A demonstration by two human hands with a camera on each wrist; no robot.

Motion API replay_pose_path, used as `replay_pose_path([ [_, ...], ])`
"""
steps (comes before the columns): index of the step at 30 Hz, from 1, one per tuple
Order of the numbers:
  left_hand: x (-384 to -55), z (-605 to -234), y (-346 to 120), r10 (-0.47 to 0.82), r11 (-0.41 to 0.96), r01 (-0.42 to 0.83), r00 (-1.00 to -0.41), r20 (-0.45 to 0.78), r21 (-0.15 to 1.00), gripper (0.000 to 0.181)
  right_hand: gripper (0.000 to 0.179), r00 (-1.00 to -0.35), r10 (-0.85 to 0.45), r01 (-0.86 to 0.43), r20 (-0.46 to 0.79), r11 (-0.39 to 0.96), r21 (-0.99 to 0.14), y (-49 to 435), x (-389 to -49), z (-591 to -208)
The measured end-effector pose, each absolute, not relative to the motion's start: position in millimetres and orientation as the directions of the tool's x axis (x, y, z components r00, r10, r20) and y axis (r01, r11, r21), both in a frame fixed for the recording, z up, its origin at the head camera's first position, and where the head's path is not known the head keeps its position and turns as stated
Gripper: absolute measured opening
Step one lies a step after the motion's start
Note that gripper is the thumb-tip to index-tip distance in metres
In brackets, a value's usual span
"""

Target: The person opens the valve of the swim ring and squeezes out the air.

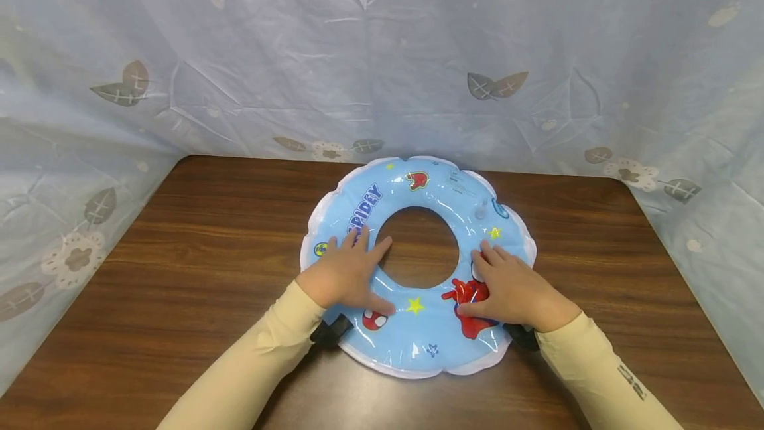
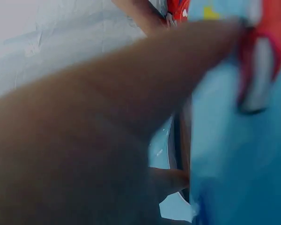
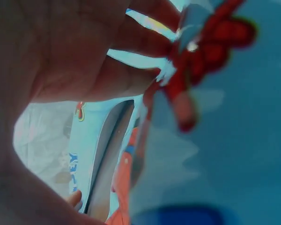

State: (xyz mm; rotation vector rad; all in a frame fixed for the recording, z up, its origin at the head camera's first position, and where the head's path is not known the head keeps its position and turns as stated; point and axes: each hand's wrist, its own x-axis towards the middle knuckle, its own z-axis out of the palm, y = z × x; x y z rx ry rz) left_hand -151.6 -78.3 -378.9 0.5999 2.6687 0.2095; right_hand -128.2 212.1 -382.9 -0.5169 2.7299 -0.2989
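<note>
An inflated light-blue swim ring (image 1: 430, 344) with a white scalloped edge lies flat on the table, its printed side up. Red figures, yellow stars and the word SPIDEY decorate it. My left hand (image 1: 346, 271) rests on the ring's left side with the fingers spread, the thumb near a small red mask print. On the right side, my right hand (image 1: 510, 287) lies over a red figure print, its fingers spread too. In the left wrist view the left thumb (image 2: 178, 61) reaches onto the blue vinyl. The right wrist view shows right fingertips (image 3: 152, 77) touching the ring.
The brown wood-grain table (image 1: 197, 251) has rounded far corners. A pale grey-blue curtain (image 1: 370, 52) with leaf and flower prints hangs behind it and along both sides. Dark wrist straps (image 1: 331, 332) show below the cream sleeves (image 1: 256, 357).
</note>
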Motion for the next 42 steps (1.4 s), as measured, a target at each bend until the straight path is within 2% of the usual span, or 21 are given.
replay_pose_path([
  [7, -139.4, -380.7, -63.9, 0.449, 0.877, 0.363, -0.852, -0.269, 0.314, 0.118, 0.107, -0.884, -0.371, -0.305, -0.284, 0.919, -0.251, 210.7, -125.3, -378.9],
  [15, -134.6, -380.2, -59.1, 0.368, 0.92, 0.311, -0.895, -0.253, 0.237, 0.123, 0.102, -0.884, -0.389, -0.323, -0.26, 0.909, -0.262, 210.5, -123.7, -375.3],
  [30, -139.4, -386.6, -60.3, 0.35, 0.932, 0.3, -0.887, -0.299, 0.203, 0.125, 0.099, -0.86, -0.388, -0.298, -0.331, 0.909, -0.293, 211.8, -127.5, -377.6],
  [42, -134.1, -378.1, -63.2, 0.389, 0.913, 0.331, -0.884, -0.258, 0.24, 0.117, 0.093, -0.899, -0.386, -0.326, -0.205, 0.905, -0.274, 217.0, -126.6, -373.6],
])
